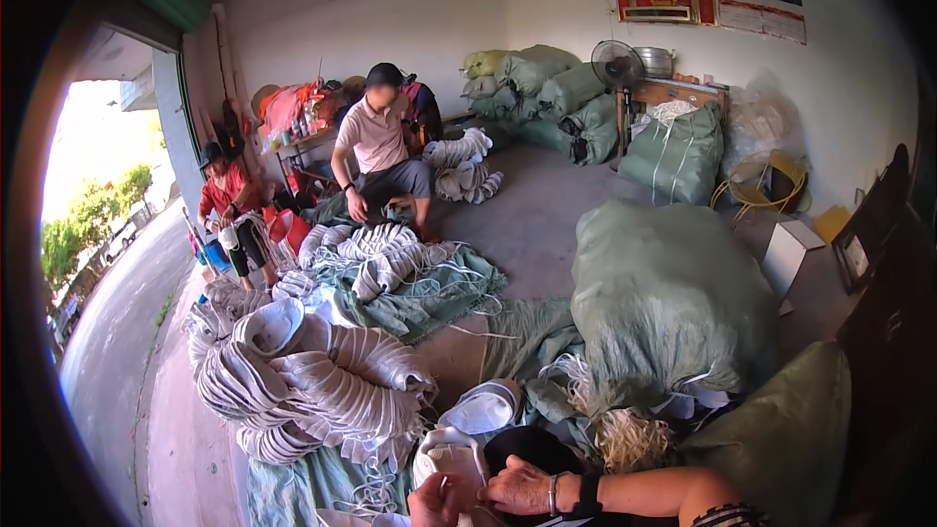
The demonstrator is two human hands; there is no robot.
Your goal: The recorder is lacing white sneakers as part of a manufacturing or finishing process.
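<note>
At the bottom edge, a cream, cup-shaped fabric piece with a thick rim (pixel 451 451) is between my hands, close to my body. My left hand (pixel 435 502) is closed in a pinch at its near side; a small white bit shows at the fingertips, too small to name. My right hand (pixel 519 488), with a bracelet and a black wristband, has its fingers curled onto the piece's right edge. Just beyond lies another white cup-shaped piece (pixel 482 408). To the left, long nested stacks of such pieces (pixel 342 385) rest on green sheeting (pixel 293 488).
A big stuffed green sack (pixel 669 298) stands at right, with loose pale strips (pixel 632 439) by its base. Two seated people work further off, one in a pink shirt (pixel 376 137), one in red (pixel 229 193). More sacks (pixel 537 88) and a fan (pixel 617 65) are at the back.
</note>
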